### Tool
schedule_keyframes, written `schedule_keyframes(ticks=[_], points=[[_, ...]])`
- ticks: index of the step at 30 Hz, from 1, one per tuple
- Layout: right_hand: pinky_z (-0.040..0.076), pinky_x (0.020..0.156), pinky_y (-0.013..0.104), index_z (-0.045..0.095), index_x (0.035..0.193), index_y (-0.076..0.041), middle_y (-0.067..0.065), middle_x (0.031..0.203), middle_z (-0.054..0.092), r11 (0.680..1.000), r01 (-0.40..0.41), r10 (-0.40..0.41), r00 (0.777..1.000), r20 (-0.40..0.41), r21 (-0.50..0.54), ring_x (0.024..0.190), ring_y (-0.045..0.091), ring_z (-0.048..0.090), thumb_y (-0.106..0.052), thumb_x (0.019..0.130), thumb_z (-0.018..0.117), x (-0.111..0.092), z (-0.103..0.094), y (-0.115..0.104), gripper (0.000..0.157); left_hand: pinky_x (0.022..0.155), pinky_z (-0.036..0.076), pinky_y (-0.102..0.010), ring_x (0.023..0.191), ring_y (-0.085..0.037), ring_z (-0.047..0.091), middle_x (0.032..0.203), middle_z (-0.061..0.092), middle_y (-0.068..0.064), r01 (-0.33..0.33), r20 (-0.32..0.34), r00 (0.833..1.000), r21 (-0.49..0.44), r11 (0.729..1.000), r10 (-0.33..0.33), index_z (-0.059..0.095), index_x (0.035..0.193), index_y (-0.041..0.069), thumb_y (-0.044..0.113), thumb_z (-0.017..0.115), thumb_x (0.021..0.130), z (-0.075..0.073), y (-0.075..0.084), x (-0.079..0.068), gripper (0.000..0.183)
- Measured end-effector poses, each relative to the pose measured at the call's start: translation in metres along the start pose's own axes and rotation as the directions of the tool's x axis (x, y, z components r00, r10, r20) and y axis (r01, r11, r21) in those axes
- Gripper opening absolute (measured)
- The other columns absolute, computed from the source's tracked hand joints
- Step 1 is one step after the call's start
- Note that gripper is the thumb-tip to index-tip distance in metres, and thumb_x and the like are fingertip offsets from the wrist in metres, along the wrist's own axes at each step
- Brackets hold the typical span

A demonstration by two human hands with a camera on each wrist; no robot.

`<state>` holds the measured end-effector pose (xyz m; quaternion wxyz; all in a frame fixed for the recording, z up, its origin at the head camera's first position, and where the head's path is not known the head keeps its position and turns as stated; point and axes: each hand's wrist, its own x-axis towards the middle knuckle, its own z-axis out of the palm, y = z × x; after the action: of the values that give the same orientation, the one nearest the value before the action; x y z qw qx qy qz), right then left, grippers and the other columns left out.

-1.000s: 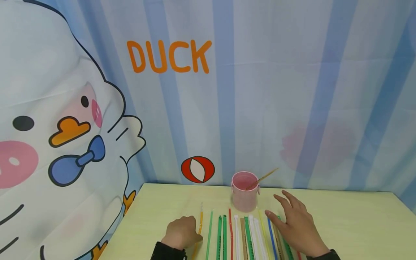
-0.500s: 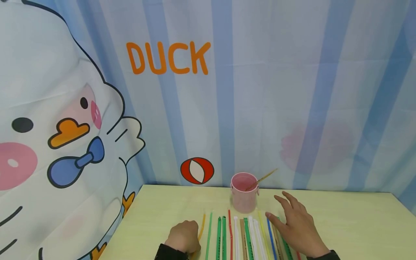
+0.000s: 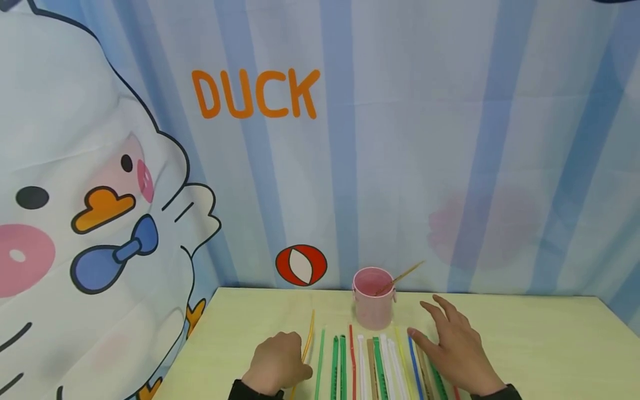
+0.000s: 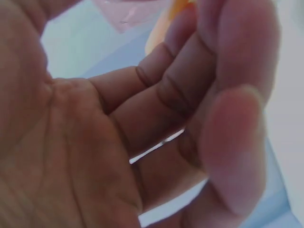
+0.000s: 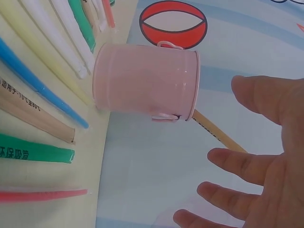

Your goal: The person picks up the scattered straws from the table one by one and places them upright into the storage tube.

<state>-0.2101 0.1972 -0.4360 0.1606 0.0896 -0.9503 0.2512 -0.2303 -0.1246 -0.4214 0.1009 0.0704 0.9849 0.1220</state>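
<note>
My left hand (image 3: 280,361) is at the left end of a row of drinking straws, fingers curled over an orange-yellow straw (image 3: 311,325). That straw leans slightly right, showing above and below the hand. In the left wrist view the curled fingers (image 4: 232,152) fill the picture; the pinch itself is hidden. My right hand (image 3: 455,353) hovers with spread fingers over the row's right end, holding nothing. Beneath and beside it lie a blue straw (image 3: 416,366), a brown one (image 5: 35,111), a green one (image 5: 35,148) and a red one (image 5: 42,194).
A pink bucket (image 3: 373,305) stands behind the row, a thin tan stick (image 3: 406,274) leaning out of it. Green straws (image 3: 335,366), a red straw (image 3: 353,361) and several white ones (image 3: 362,366) lie between the hands. A printed duck curtain (image 3: 400,139) hangs behind the table (image 3: 540,333).
My left hand dipped toward the person, then came back slightly left; the orange-yellow straw shifted and leans more, with more of its upper end showing. The right hand stayed in place.
</note>
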Motion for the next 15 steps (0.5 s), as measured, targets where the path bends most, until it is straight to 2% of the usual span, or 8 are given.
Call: schedule_keyframes(ticks=[5,10,13,15], points=[[0.038,0.079,0.074,0.044,0.138,-0.009,0.024,0.146,0.033,1.000,0.003,-0.003,1.000,-0.012,0.010,0.122,0.049,0.037,-0.058,0.092,0.051,-0.002,-0.004,0.003,0.067,0.045,0.032,-0.032,0.049,-0.019,0.044,0.055,0.045,0.000,-0.069,-0.054,0.996,-0.058,0.996,0.065,0.053,0.068,0.012,0.026,0.068,0.074,-0.007,0.010,-0.008,0.021],[0.038,0.080,0.074,0.046,0.138,-0.009,0.024,0.145,0.035,1.000,0.005,-0.004,1.000,-0.031,0.029,0.122,0.048,0.038,-0.058,0.092,0.051,-0.001,-0.006,0.002,0.067,0.045,0.030,-0.031,0.048,-0.018,0.043,0.056,0.045,0.000,-0.136,-0.134,0.983,-0.106,0.985,0.122,0.049,0.073,0.015,0.026,0.064,0.080,-0.014,0.016,-0.015,0.020],[0.038,0.081,0.074,0.046,0.138,-0.009,0.023,0.145,0.035,1.000,-0.004,0.005,0.999,-0.034,0.029,0.122,0.047,0.038,-0.058,0.092,0.051,0.000,-0.006,0.003,0.067,0.043,0.028,-0.029,0.045,-0.015,0.041,0.054,0.045,0.003,-0.218,-0.213,0.959,-0.123,0.968,0.189,0.049,0.076,0.017,0.024,0.062,0.082,-0.019,0.019,-0.014,0.016],[0.038,0.082,0.074,0.045,0.138,-0.009,0.022,0.146,0.034,1.000,-0.010,0.011,0.999,-0.035,0.029,0.122,0.046,0.038,-0.058,0.092,0.051,-0.001,-0.007,0.005,0.067,0.041,0.029,-0.028,0.045,-0.013,0.041,0.055,0.047,0.006,-0.286,-0.278,0.929,-0.129,0.949,0.242,0.051,0.078,0.017,0.022,0.060,0.084,-0.023,0.022,-0.011,0.012]])
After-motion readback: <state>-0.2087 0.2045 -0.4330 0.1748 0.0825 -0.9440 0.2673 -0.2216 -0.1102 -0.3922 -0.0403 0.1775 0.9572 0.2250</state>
